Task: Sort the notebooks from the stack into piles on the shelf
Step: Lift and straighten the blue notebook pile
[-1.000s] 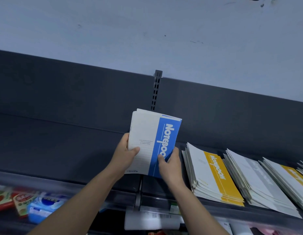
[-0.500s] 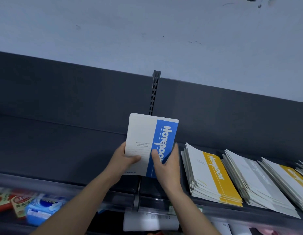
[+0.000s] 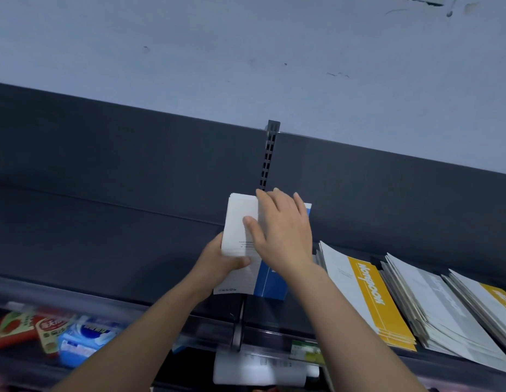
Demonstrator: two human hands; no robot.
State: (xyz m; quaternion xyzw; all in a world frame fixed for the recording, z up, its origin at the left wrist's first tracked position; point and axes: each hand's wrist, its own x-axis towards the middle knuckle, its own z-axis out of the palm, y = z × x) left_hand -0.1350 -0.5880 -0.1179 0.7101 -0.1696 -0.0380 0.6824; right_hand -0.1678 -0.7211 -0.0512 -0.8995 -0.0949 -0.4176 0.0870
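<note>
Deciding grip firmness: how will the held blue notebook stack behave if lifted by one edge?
The blue notebook stack is probably floppy: thin booklets, like the fanned yellow pile. Copies may slide apart; top edges look staggered.

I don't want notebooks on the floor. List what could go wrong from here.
Only the left hand grips the blue notebook stack; the right hand lies flat on top, so loose copies might fan out and slip.
The stack's lower edge is near the shelf front, so it could slide off.
The fanned yellow pile lies close to the right forearm; a bump might shift it.
</note>
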